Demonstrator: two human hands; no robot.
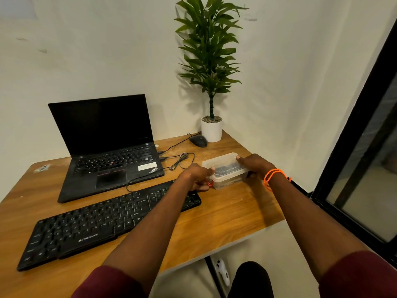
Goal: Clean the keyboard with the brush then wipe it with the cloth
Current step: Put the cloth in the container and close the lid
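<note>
Both hands are holding a clear plastic box (pixel 224 171) with its lid on, sitting on the wooden table (pixel 225 214) near the right edge. The left hand (pixel 196 176) is gripping the box's left end, thumb pressing on the lid and fingers curling around the side, where something small and red is showing. The right hand (pixel 253 165) is gripping the right end, thumb lying on the lid's far corner; an orange cord bracelet (pixel 274 177) is circling that wrist. Dark contents are showing through the box, too blurred to tell apart.

The black keyboard (pixel 103 224) is lying slanted across the table's near side, and the left forearm is crossing over its right end. Behind it an open laptop (pixel 107 151) is sitting with a dark screen, cables (pixel 180 161) looping between it and the box. A mouse (pixel 198 140) and a potted plant (pixel 211 123) are standing in the far corner by the wall. Bare wood is lying in front of the box, between the keyboard and the table's right edge. A dark-framed window (pixel 365 158) is running along the right.
</note>
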